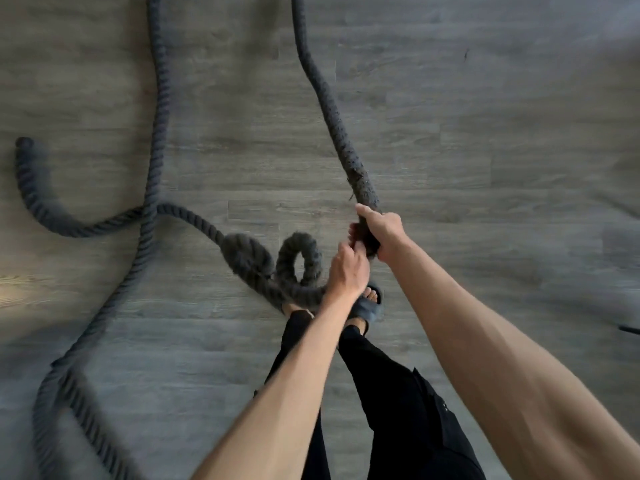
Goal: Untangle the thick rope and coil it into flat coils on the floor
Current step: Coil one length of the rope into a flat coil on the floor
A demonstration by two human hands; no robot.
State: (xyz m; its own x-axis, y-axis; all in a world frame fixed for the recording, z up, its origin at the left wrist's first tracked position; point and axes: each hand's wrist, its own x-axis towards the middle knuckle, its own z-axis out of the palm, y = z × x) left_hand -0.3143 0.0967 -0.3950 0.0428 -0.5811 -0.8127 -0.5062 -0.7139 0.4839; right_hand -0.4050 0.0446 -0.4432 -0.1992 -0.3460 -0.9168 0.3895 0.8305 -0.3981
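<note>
A thick dark grey twisted rope runs from the top of the view down to my hands. My right hand grips it, lifted off the floor, and my left hand grips the same strand just below. Under my hands the rope drops into small tangled loops on the floor. From the loops it snakes left to a capped free end. Another long strand crosses it and runs from the top down to the lower left.
The grey wood-plank floor is bare to the right of the held strand. My legs in black trousers and a foot in a grey sandal stand right behind the loops. A thin dark object pokes in at the right edge.
</note>
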